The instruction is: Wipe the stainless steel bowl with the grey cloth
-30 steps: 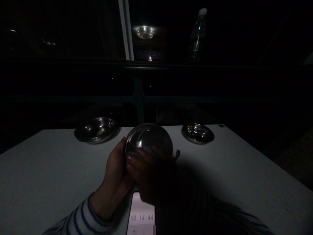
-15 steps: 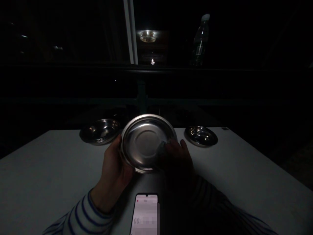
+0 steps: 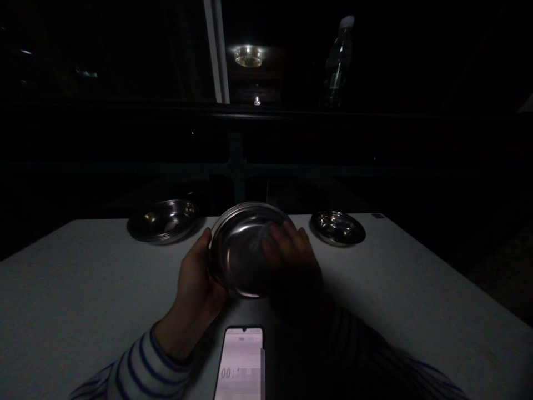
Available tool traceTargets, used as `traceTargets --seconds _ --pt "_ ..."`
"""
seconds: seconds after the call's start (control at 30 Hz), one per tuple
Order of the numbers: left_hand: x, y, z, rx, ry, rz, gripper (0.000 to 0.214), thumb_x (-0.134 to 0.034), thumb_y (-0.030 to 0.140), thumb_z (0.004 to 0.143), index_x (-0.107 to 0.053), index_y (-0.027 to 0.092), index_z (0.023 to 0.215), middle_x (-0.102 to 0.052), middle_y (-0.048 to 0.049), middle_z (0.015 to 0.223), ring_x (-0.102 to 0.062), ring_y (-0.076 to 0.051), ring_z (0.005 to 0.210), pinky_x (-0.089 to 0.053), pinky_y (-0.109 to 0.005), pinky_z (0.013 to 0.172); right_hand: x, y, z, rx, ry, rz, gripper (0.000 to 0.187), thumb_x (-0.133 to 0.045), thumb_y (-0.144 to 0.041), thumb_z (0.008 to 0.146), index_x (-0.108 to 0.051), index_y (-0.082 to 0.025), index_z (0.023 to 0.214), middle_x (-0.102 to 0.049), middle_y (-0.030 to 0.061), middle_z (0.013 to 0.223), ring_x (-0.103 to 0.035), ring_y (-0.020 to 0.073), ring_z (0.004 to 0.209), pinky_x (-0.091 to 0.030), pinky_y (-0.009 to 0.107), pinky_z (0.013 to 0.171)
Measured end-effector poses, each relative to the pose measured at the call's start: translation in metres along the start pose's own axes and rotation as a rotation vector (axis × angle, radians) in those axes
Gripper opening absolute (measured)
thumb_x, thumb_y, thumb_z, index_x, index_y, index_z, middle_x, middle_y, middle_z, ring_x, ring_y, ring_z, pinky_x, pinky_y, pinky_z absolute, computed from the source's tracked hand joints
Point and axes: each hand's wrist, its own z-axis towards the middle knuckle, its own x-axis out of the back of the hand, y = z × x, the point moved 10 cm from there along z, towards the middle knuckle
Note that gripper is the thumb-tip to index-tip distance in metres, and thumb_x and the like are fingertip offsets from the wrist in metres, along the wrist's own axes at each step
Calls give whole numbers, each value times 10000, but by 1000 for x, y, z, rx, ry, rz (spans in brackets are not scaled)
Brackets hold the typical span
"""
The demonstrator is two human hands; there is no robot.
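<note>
A round stainless steel plate [image 3: 239,250] is held up tilted above the table, its hollow side toward me. My left hand [image 3: 197,280] grips its left rim, thumb at the edge and fingers behind. My right hand [image 3: 295,261] is in deep shadow over the plate's right half, fingers pressed to the inner surface. Under those fingertips shows a bit of a greyish-green cloth [image 3: 265,233], mostly hidden and blurred.
Several nested steel plates [image 3: 162,222] lie at the table's back left. One more steel dish [image 3: 338,228] lies at the back right. A lit phone [image 3: 241,355] rests on the white table [image 3: 104,289] in front. A bottle [image 3: 338,66] stands beyond, by the dark window.
My right hand has slid up and left across the plate's inside with the cloth. The plate has tilted a little, and the whole view has shifted slightly.
</note>
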Motion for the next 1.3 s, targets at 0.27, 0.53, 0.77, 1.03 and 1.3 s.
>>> traceTargets --seconds 0.27,0.53,0.77,1.03,1.3 --pt "6 0 -1 -18 68 100 248 -468 181 835 -641 131 663 -648 -8 554 -590 -108 472 -466 -187 451 -12 10 -7 -21 -48 89 411 -358 -210 871 -427 -91 1259 -476 157 1308 -266 236 1331 -305 490 1055" --pt "15 -20 -17 92 179 205 271 -530 319 802 -606 137 616 -616 -10 499 -564 -131 415 -437 -220 401 -8 19 6 -157 -74 232 382 -325 -254 912 -432 -88 1240 -507 160 1260 -404 229 1237 -400 447 1003" --pt "6 -18 -19 151 53 175 465 -411 476 828 -584 151 544 -582 -30 436 -534 -129 374 -391 -211 372 -20 -58 -20 198 -141 123 374 -407 -201 828 -543 -133 1170 -557 40 1250 -301 185 1309 -150 429 1145" --pt "-7 -35 -30 214 -81 174 494 -465 587 763 -500 169 501 -492 10 384 -515 -132 394 -364 -219 407 -19 29 1 -173 -272 186 366 -312 -276 916 -494 -123 1193 -548 102 1236 -426 199 1205 -170 495 1100" --pt "-8 -38 -32 223 -70 193 511 -407 576 798 -511 164 515 -505 3 400 -472 -118 370 -331 -225 404 -12 38 8 -258 -149 269 320 -305 -223 908 -528 -150 1126 -567 113 1113 -489 221 1052 -427 455 910"
